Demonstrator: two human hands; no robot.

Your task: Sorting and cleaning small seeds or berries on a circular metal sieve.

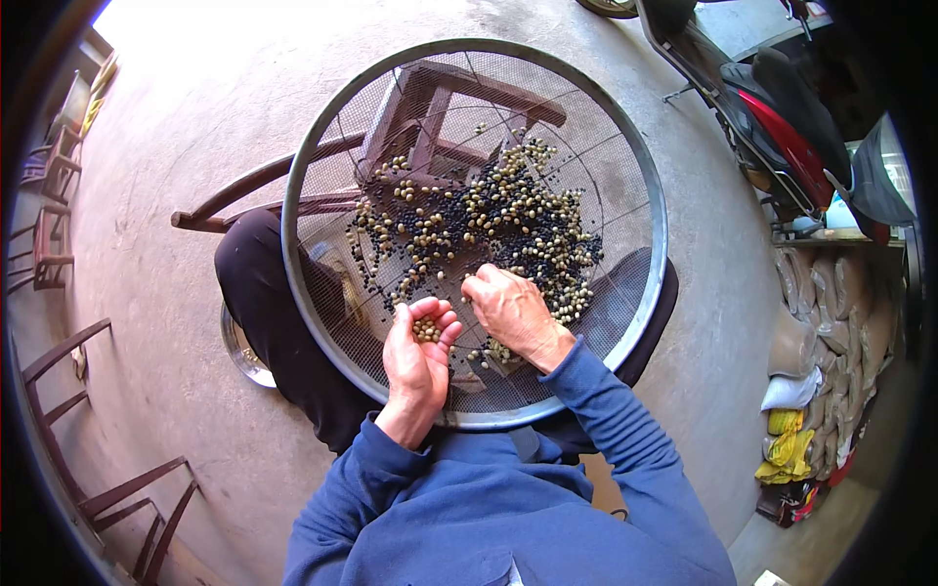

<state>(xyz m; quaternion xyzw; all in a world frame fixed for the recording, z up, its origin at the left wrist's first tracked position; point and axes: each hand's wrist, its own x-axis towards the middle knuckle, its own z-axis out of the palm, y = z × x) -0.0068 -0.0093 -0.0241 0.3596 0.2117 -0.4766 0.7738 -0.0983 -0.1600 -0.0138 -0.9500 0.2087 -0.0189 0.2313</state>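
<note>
A round wire-mesh sieve (469, 45) with a grey metal rim lies across my lap. Small black beans (451, 217) and larger pale beans (516, 186) are mixed over the middle of its mesh. My left hand (418, 361) is cupped palm up over the near part of the sieve, with several pale beans (427, 330) in the palm. Just to its right, my right hand (518, 308) reaches palm down to the near edge of the pile. Its thumb and fingertips are pinched together; what lies between them is too small to make out.
A brown wooden stool (244, 190) shows behind and through the mesh. A metal bowl (244, 356) sits on the floor by my left leg. Wooden chairs (54, 239) line the left side. At right stand a motorcycle (791, 127) and stacked brown sacks (831, 322).
</note>
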